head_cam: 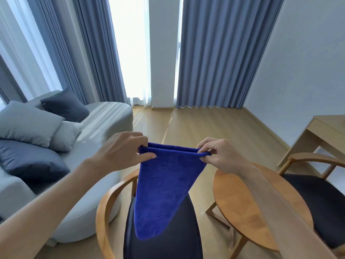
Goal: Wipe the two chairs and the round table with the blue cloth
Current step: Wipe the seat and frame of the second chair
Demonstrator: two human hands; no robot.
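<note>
The blue cloth [166, 186] hangs folded in the air, tapering to a point at its bottom. My left hand [123, 152] pinches its upper left corner and my right hand [222, 156] pinches its upper right corner, stretching the top edge between them. Below the cloth stands a wooden armchair with a dark seat [168, 240]. The round wooden table [242, 208] is to its right, partly under my right forearm. A second wooden armchair with a dark seat [321, 199] stands at the far right.
A grey sofa [104, 116] with several cushions fills the left side. Blue-grey curtains [214, 58] hang at the back. A light wooden desk [321, 129] stands against the right wall. Wooden floor [205, 124] lies open beyond the chairs.
</note>
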